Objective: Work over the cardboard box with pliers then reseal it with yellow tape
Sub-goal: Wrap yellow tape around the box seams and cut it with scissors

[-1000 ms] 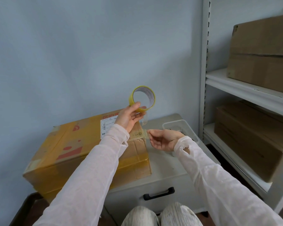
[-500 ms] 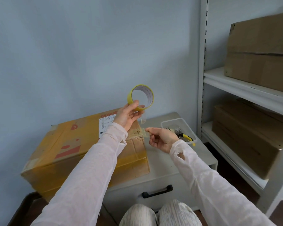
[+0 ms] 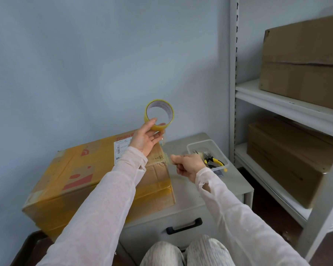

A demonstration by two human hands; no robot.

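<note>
1. Left grip (image 3: 146,140) clamps the yellow tape roll (image 3: 169,112), raised above the right end of the cardboard box (image 3: 81,169).
2. Right grip (image 3: 188,165) pinches the loose tape strip (image 3: 168,159) just beside that end.
3. Box covers the left side of the counter (image 3: 192,191); pliers (image 3: 213,161) lie in a clear tub (image 3: 202,145) at its back right corner.

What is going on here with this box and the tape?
A person holds the tape roll up in the left hand and pinches the loose end of its strip with the right hand, over one end of the box. The pliers lie in a tub on the cabinet.
</note>
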